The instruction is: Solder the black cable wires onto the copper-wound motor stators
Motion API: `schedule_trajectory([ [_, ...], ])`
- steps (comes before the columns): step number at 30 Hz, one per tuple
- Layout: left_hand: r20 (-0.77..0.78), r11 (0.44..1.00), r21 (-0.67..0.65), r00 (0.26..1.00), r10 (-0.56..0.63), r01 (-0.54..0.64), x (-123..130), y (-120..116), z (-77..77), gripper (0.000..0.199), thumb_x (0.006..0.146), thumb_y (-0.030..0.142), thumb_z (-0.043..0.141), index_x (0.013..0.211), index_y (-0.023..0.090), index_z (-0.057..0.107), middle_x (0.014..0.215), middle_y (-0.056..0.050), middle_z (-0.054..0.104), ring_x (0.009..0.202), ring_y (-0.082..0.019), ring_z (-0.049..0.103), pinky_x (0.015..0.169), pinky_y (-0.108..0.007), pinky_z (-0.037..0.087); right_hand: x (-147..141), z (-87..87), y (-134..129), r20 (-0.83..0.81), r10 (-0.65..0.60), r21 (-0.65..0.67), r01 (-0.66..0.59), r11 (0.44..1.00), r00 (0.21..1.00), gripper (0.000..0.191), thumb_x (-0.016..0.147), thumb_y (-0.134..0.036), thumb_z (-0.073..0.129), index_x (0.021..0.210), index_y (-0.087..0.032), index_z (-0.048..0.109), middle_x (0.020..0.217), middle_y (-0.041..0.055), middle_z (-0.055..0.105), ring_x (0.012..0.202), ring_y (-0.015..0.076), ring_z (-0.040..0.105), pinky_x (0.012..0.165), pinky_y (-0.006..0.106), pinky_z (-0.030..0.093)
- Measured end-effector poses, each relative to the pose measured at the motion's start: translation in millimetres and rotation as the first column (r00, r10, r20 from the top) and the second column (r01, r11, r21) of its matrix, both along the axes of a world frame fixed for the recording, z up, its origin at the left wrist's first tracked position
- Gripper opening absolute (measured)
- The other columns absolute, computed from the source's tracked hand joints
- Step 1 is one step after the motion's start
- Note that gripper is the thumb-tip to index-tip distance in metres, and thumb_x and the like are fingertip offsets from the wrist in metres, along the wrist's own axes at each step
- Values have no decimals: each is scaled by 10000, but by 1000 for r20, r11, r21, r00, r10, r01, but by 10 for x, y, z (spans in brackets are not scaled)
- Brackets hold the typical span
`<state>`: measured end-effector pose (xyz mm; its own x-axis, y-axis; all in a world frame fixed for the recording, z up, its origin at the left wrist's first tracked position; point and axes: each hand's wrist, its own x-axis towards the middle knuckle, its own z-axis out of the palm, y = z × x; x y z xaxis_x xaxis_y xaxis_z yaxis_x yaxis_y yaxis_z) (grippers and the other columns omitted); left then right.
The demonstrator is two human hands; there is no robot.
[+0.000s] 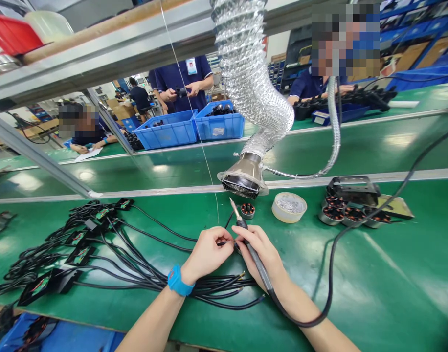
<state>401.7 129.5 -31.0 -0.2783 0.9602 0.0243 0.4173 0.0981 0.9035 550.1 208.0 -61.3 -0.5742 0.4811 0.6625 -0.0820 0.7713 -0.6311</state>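
My left hand (208, 250), with a blue band on its wrist, is closed in a pinch on a thin black cable (222, 243) near its end. My right hand (265, 254) is wrapped round a soldering iron (259, 266), whose metal tip points up and away from me. Its thumb and fingertips also meet near the cable end, close to the left fingertips; what exactly they touch there is too small to tell. Just beyond the hands sits a round motor stator (248, 211) with copper windings. Several black cables (224, 286) with stripped ends lie under my wrists.
A silver exhaust duct (246, 178) hangs over the bench. Right of it are a round tub (289, 207) and several stators (332, 214) by a black metal bracket (352, 190). Circuit boards (80, 255) with coiled cables lie left. Co-workers and blue bins (167, 132) are across the bench.
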Motion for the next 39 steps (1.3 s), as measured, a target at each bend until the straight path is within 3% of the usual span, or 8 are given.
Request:
schedule_trajectory([
  [7, 172, 1000, -3, 985, -16, 17, -43, 25, -78, 256, 850, 351, 600, 791, 107, 650, 743, -39, 627, 691, -122, 525, 666, -223, 424, 31, -153, -58, 59, -75, 94, 69, 993, 995, 483, 1006, -106, 409, 1452, -289, 437, 1156, 93, 559, 1057, 186, 592, 906, 325, 529],
  [11, 182, 1000, -23, 983, 26, -22, -40, 26, -85, 250, 821, 348, 629, 751, 108, 635, 695, -27, 594, 659, -109, 496, 651, -216, 409, 101, -73, -98, -13, -161, 136, 161, 978, 987, 506, 978, -74, 500, 1431, -297, 466, 1169, 81, 594, 1066, 194, 589, 927, 351, 509],
  [15, 158, 997, -58, 986, 61, -53, -20, 26, -59, 211, 788, 312, 626, 729, 110, 636, 677, -25, 585, 646, -105, 487, 627, -211, 384, 238, 52, -117, -125, -264, 2, 266, 964, 956, 368, 954, -100, 575, 1286, -258, 584, 1007, 39, 669, 856, 157, 640, 802, 302, 528],
  [18, 153, 995, -71, 985, 77, -67, -10, 29, -44, 210, 765, 317, 638, 708, 115, 630, 662, -19, 571, 640, -104, 478, 608, -206, 364, 328, 61, -136, -124, -353, -165, 331, 929, 927, 159, 975, -184, 551, 1079, -232, 662, 939, 40, 699, 835, 180, 674, 784, 322, 544],
  [21, 153, 994, -77, 985, 86, -75, -2, 33, -34, 220, 759, 329, 642, 700, 118, 620, 650, -12, 558, 628, -100, 468, 592, -203, 347, 368, 45, -159, -135, -345, -214, 313, 926, 929, 162, 988, -222, 514, 960, -228, 674, 892, 34, 712, 825, 194, 695, 767, 329, 550],
  [26, 113, 993, -75, 989, 96, -88, 21, 32, -24, 219, 781, 325, 620, 708, 118, 621, 652, -11, 563, 622, -97, 470, 590, -202, 349, 353, 99, -171, -123, -315, -101, 304, 947, 941, 168, 975, -202, 510, 916, -236, 664, 808, -8, 709, 742, 158, 691, 722, 292, 539],
  [33, 110, 994, -60, 989, 100, -94, 23, 34, -42, 211, 791, 321, 623, 720, 122, 631, 673, -20, 593, 635, -105, 499, 603, -201, 372, 319, 117, -149, -110, -311, -49, 307, 950, 944, 164, 961, -198, 523, 907, -233, 673, 822, -15, 709, 720, 148, 673, 706, 278, 534],
  [39, 111, 995, -46, 989, 93, -88, 14, 34, -65, 220, 814, 318, 613, 717, 120, 621, 663, -14, 582, 624, -97, 492, 592, -195, 369, 323, 79, -163, -93, -307, -143, 292, 946, 947, 168, 977, -228, 515, 924, -244, 674, 831, -6, 712, 756, 167, 693, 728, 291, 546],
])
